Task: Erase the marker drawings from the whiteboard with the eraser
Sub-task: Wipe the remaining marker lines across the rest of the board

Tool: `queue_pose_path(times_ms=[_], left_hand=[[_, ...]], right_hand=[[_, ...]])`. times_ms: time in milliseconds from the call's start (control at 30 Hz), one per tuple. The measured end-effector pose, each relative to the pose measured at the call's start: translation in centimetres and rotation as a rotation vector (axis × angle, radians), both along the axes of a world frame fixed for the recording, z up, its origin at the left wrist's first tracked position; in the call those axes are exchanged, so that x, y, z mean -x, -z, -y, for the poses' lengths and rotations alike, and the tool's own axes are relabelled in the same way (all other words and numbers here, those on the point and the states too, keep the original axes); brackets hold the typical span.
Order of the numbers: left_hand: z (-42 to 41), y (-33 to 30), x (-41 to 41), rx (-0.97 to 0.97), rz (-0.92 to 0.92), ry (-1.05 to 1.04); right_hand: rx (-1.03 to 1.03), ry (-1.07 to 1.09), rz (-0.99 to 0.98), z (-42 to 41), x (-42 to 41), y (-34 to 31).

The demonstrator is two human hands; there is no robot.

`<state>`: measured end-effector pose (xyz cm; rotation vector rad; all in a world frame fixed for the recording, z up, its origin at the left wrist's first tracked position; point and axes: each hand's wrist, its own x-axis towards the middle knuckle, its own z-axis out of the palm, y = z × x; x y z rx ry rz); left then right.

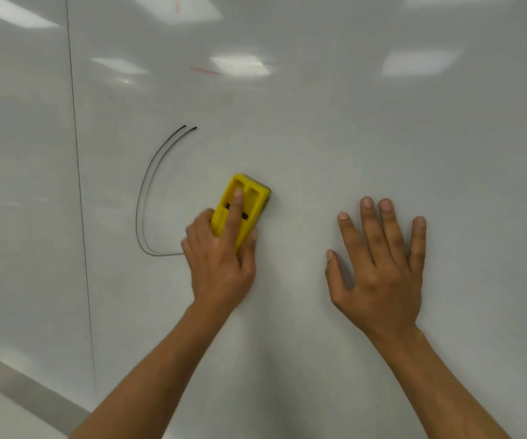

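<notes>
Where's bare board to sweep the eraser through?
Bare above the right hand, and between it and the eraser held by the left hand. Marked: black curves left of the eraser, red strokes above.

Single head-worn wide-angle view, close up, facing straight at the whiteboard (351,137) so the board fills nearly the whole frame. Both forearms enter from 6 o'clock, left hand (221,264) near centre, right hand (382,267) toward 3 o'clock. Board seam (78,191) runs top to bottom at 9 o'clock; lower edge strip (18,372) cuts the 7 o'clock corner.
</notes>
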<state>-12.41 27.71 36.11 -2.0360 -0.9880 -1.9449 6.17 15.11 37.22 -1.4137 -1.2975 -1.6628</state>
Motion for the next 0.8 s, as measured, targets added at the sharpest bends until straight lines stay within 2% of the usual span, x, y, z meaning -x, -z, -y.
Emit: queue_pose_path(times_ms=[133, 233, 300, 367, 533, 667, 733, 800], left_hand=[[1.6, 8.5, -0.5, -0.111, -0.208, 0.062], [2.2, 13.5, -0.4, -0.081, -0.262, 0.107], [1.7, 14.3, 0.2, -0.067, -0.266, 0.105], [0.1, 13.4, 1.5, -0.003, -0.198, 0.072], [-5.3, 7.2, 5.8, 0.282, 0.240, -0.072], [-7.0, 4.5, 6.1, 0.455, 0.457, -0.094], [-5.4, 5.1, 5.0, 0.397, 0.411, -0.058], [-3.0, 6.9, 3.6, 0.261, 0.240, 0.005]], right_hand=[[-0.050, -0.044, 0.031, -0.4, 0.8, -0.1], [-0.052, -0.147, 0.087, -1.8, 3.3, -0.2], [0.000, -0.158, 0.079, -2.9, 4.5, -0.4], [0.038, -0.103, 0.051, -3.8, 4.7, -0.4], [0.048, -0.037, 0.037, -4.7, 4.1, 0.2], [0.050, -0.028, 0.038, -4.9, 4.1, 0.2], [0.048, -0.029, 0.037, -4.9, 4.2, 0.2], [0.046, -0.027, 0.040, -4.9, 4.2, 0.2]])
